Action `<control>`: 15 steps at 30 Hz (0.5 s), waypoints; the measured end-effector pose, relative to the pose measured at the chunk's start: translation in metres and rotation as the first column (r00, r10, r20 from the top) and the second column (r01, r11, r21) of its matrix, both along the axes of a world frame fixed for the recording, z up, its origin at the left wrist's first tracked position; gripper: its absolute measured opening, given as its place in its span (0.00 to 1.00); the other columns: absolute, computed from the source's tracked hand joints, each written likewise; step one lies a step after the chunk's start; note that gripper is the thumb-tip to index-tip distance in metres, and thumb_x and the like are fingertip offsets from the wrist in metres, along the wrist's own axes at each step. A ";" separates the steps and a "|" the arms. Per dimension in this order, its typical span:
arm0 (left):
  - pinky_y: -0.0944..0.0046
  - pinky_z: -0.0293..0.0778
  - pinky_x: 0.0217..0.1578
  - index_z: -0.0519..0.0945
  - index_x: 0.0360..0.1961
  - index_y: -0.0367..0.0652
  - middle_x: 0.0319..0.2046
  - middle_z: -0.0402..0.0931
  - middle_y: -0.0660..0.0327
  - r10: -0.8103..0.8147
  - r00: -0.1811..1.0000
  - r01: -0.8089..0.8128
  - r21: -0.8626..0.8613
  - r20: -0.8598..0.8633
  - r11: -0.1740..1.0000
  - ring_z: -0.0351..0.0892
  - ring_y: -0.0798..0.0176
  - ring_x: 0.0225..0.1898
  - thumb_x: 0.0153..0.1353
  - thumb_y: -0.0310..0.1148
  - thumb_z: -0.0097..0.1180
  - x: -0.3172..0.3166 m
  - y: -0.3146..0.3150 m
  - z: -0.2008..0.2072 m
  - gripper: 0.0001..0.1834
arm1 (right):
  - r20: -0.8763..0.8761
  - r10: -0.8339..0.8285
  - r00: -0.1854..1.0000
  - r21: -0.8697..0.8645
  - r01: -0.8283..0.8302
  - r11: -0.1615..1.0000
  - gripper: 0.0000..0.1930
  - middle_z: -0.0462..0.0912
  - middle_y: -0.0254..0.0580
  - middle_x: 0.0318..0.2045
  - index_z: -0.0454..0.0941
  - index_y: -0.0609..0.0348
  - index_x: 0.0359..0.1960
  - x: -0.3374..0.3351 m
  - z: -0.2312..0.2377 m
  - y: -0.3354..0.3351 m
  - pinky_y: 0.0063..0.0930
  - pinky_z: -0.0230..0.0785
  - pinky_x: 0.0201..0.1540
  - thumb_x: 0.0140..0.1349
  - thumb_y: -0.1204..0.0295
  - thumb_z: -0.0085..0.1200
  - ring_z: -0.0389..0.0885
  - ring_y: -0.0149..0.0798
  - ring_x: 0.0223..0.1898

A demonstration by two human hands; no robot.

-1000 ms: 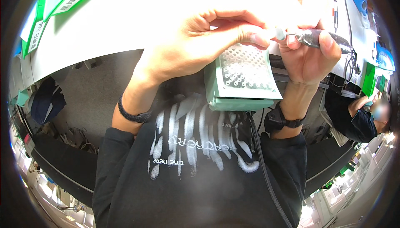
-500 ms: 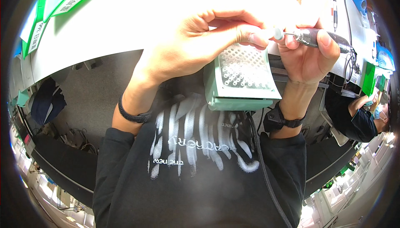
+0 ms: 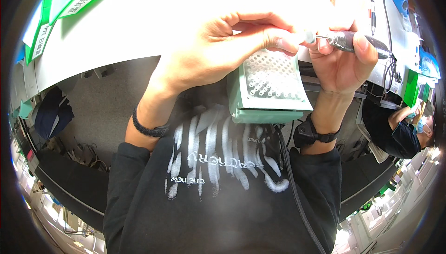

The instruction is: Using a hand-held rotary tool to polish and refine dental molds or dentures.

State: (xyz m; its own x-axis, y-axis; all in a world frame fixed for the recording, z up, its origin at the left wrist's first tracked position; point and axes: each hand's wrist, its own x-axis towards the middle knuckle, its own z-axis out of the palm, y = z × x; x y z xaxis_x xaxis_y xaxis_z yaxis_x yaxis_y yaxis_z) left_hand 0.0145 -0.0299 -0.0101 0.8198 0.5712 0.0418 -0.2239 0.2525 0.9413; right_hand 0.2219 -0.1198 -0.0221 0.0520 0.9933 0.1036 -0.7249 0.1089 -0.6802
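My right hand (image 3: 343, 68) is wrapped round a dark rotary handpiece (image 3: 343, 41), tilted slightly, its thin metal shank pointing left. A pale, rounded grinding tip (image 3: 309, 37) sits on the end of that shank. Thumb and fingers of my left hand (image 3: 227, 45) pinch together right at the tip. What they hold is too small and too washed out by glare to name. Just below both hands stands a mint-green box (image 3: 269, 116) with a perforated metal top plate (image 3: 275, 75), at the bench's near edge.
Green-edged folders (image 3: 76, 3) lie at the far left of the white bench (image 3: 139, 26). Pens (image 3: 373, 10) and a cable (image 3: 389, 22) are at the far right. A masked person (image 3: 402, 131) sits at the right. A black cord (image 3: 297, 198) hangs down across my shirt.
Both hands hold almost the same place. The pale tip looks slightly different in the glare; nothing has been taken up or let go.
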 end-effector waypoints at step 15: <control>0.66 0.77 0.44 0.79 0.40 0.30 0.35 0.81 0.54 0.187 0.981 -0.183 0.061 -0.059 0.981 0.82 0.61 0.40 0.60 0.21 0.54 -0.011 0.007 0.013 0.07 | -0.171 -0.108 0.979 0.018 0.113 0.993 0.16 0.80 0.54 0.31 0.70 0.67 0.36 -0.008 0.016 -0.003 0.42 0.76 0.40 0.59 0.63 0.49 0.81 0.44 0.31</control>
State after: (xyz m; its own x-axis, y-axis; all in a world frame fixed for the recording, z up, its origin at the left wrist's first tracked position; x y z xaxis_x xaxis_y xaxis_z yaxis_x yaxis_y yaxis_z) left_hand 0.0039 -0.0228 0.0033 0.7022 0.7114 0.0280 -0.2002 0.1595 0.9667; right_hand 0.2135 -0.1229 -0.0060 0.1805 0.9773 0.1108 -0.8116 0.2116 -0.5445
